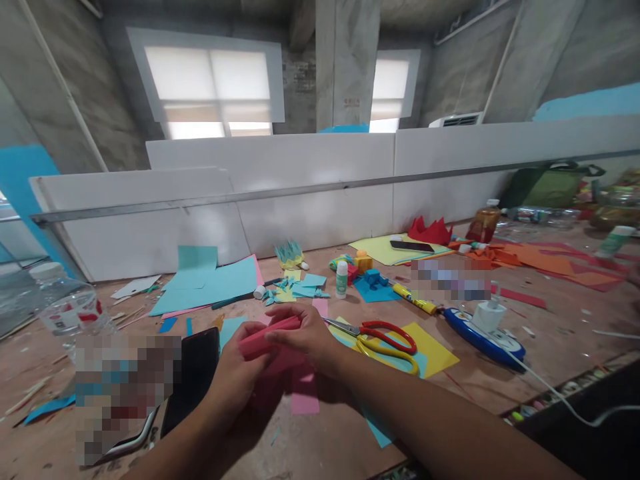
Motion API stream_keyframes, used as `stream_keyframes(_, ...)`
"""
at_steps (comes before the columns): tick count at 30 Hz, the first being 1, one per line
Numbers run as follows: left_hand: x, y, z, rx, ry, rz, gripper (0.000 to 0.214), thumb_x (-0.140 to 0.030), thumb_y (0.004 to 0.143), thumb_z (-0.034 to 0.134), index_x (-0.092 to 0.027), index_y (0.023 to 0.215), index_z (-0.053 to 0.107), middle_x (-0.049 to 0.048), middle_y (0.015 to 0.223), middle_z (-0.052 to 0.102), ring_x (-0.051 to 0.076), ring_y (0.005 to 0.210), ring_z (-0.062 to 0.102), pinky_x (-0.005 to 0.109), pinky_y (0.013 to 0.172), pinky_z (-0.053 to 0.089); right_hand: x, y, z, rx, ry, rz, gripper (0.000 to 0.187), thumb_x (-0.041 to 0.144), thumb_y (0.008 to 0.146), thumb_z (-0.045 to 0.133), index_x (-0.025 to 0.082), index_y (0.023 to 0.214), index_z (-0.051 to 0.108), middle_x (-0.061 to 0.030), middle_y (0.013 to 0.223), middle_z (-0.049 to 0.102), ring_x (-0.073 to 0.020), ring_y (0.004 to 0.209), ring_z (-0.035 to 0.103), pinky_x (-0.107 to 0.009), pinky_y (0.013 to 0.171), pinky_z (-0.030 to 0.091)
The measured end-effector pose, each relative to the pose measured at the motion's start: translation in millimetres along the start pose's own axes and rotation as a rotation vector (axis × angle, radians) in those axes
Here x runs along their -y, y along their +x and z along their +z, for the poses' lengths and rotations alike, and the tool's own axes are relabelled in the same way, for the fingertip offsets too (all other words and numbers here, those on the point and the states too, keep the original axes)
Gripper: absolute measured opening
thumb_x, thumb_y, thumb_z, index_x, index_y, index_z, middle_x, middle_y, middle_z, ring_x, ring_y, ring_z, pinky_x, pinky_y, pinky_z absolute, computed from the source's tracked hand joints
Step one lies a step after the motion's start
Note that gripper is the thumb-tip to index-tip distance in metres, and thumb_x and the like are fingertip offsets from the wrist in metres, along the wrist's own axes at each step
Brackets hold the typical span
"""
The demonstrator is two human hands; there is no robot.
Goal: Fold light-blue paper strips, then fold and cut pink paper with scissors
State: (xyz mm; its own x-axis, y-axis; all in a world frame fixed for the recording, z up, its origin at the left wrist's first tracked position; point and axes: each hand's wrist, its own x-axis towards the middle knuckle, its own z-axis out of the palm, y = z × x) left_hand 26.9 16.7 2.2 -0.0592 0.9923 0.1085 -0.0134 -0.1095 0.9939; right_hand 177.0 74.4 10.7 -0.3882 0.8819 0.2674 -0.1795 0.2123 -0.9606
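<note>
Between my two hands I hold a piece of folded pink paper (267, 338) above the table. My left hand (243, 360) grips its left part, fingers curled round it. My right hand (305, 337) pinches the right end with thumb and fingers. Beneath them lies a pink paper strip (305, 393). Scissors (387, 340) with one red and one yellow handle rest just right of my right hand, over yellow paper (435, 350). A glue stick (341, 280) stands upright beyond my hands.
A black phone (193, 373) lies left of my arm, near a plastic bottle (75, 310). Blue paper sheets (210, 283) lie at the back left. A blue-and-white power strip (483, 337) with a cable is on the right. Red crown-shaped paper (430, 230) stands behind.
</note>
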Motion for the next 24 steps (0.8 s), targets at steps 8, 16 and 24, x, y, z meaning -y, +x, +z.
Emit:
stream_keyframes(8,10.1,3.1,3.2,0.024,-0.048,0.009,0.027,-0.038,0.077,0.077,-0.018,0.089,0.062,0.0035,0.082,0.069,0.019,0.073,0.065,0.028,0.064,0.049,-8.1,3.3,5.2,0.008,-0.021,-0.029,0.03,0.04,0.06,0.088,0.017,0.074,0.074,-0.0041,0.081,0.069,-0.018,0.076,0.062,-0.031,0.072,0.049)
stream_keyframes(16,6.3,0.4,7.0,0.077,0.139,0.13,0.032,-0.042,0.085,0.066,-0.021,0.108,0.071,0.0099,0.104,0.074,0.028,0.096,0.067,0.037,0.084,0.051,-5.8,7.7,9.8,-0.109,0.115,0.017,0.03,0.034,0.057,0.089,0.015,0.072,0.072,-0.003,0.072,0.069,-0.0164,0.068,0.063,-0.028,0.065,0.049)
stream_keyframes(24,7.9,-6.2,8.4,-0.006,0.195,0.103,0.038,-0.055,0.089,0.055,-0.021,0.091,0.07,0.0048,0.074,0.069,0.021,0.065,0.06,0.03,0.061,0.048,6.2,2.3,10.8,-0.086,0.341,0.198,0.051,0.042,0.062,0.088,0.018,0.102,0.066,-0.001,0.08,0.069,-0.0153,0.065,0.064,-0.028,0.062,0.051)
